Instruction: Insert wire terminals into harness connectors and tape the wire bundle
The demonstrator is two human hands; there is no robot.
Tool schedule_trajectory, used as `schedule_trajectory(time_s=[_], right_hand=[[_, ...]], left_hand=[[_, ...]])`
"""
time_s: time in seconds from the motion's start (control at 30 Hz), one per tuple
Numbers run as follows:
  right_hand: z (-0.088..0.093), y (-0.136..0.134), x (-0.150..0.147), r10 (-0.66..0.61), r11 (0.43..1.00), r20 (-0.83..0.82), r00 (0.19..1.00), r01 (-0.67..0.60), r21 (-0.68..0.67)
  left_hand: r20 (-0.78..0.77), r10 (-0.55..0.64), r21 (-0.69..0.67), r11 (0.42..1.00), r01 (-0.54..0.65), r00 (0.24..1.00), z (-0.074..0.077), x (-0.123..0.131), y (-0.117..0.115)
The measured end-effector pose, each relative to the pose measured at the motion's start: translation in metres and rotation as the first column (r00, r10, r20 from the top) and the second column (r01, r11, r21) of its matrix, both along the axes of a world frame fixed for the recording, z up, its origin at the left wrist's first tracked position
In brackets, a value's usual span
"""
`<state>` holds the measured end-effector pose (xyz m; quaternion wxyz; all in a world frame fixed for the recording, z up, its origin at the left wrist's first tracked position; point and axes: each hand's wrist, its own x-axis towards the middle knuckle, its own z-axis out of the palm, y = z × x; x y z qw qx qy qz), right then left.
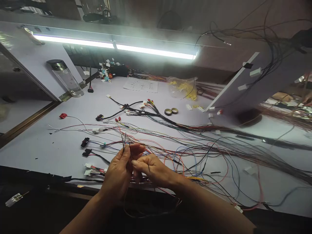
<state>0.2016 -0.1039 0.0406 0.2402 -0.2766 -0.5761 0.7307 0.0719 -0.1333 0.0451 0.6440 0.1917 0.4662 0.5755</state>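
Observation:
My left hand [117, 174] pinches a small bunch of thin wires [123, 139], their ends standing up above the thumb. Close beside it, my right hand [154, 170] is closed with thumb against fingers on a dark wire, which runs up toward the bunch and hangs down below the hand. Both hands are over the table's front edge. Just left of them lie a black connector [87, 152] on a sleeved cable and white connectors [91, 170] with red and dark wires. A second black connector [85, 142] lies a little farther back.
A taped wire harness [156, 113] and many loose wires stretch right across the white table [65, 156]. Farther back are two tape rolls [171, 111], a bag of yellow parts [182, 87], a paper sheet [141, 85] and a glass bottle [65, 78]. An upright panel [234, 81] stands right.

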Motion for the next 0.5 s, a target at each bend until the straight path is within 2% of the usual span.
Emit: schedule_trajectory(time_s=[0.17,0.23,0.3,0.4,0.5], right_hand=[[0.003,-0.003,-0.001,0.033,0.999,-0.009,0.999,-0.033,-0.012],[0.004,-0.002,0.002,0.002,0.997,0.034,0.999,-0.005,0.071],[0.003,0.000,0.010,-0.093,0.981,0.078,0.993,0.078,0.179],[-0.003,0.006,0.033,-0.291,0.934,0.043,0.956,0.273,0.231],[-0.016,0.007,0.066,-0.458,0.871,0.072,0.886,0.431,0.237]], left_hand=[[-0.002,-0.006,-0.031,1.000,0.006,1.000,0.005,0.001,-0.001],[0.022,0.011,-0.016,1.000,-0.011,1.000,0.006,0.000,0.001],[0.037,0.065,0.053,0.996,-0.067,0.997,0.010,-0.008,0.007],[0.096,0.181,0.149,0.970,-0.194,0.979,0.019,-0.042,0.021],[0.160,0.295,0.257,0.909,-0.328,0.942,0.030,-0.098,0.034]])
